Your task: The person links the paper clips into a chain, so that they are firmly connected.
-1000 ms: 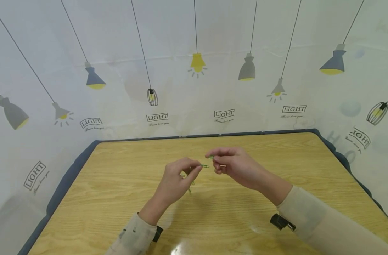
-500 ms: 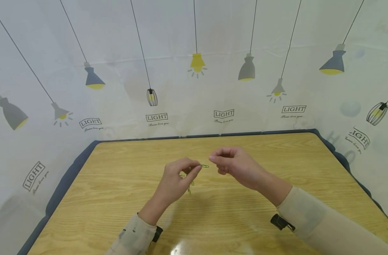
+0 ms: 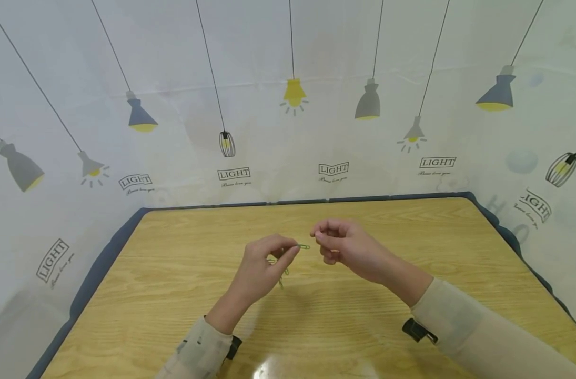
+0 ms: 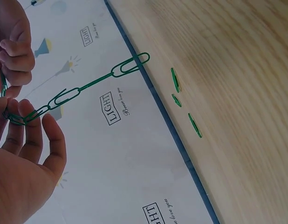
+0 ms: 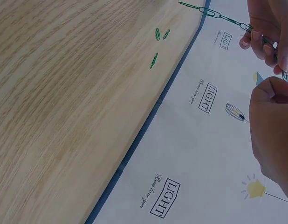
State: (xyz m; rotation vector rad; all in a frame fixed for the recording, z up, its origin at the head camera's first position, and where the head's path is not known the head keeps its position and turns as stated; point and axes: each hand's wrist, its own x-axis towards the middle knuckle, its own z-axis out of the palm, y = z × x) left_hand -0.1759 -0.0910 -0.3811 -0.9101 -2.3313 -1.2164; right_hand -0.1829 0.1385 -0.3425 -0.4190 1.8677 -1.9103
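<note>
My left hand pinches one end of a chain of linked green paper clips. The rest of the chain hangs from its fingers above the table. Past the left fingertips sticks out the end paper clip, pointing at the other hand. My right hand is just to the right, thumb and index finger brought together in a pinch; the paper clip between them is mostly hidden by the fingers. In the right wrist view, the end clip shows in the small gap between both hands.
On the wooden table, three loose green paper clips lie apart under the hands. Behind the table's dark blue edge rises a white wall covering printed with lamps.
The right hand's fingers have shifted slightly, and the clip visible at their tips a second ago is now covered. The left hand and its chain stay nearly still.
</note>
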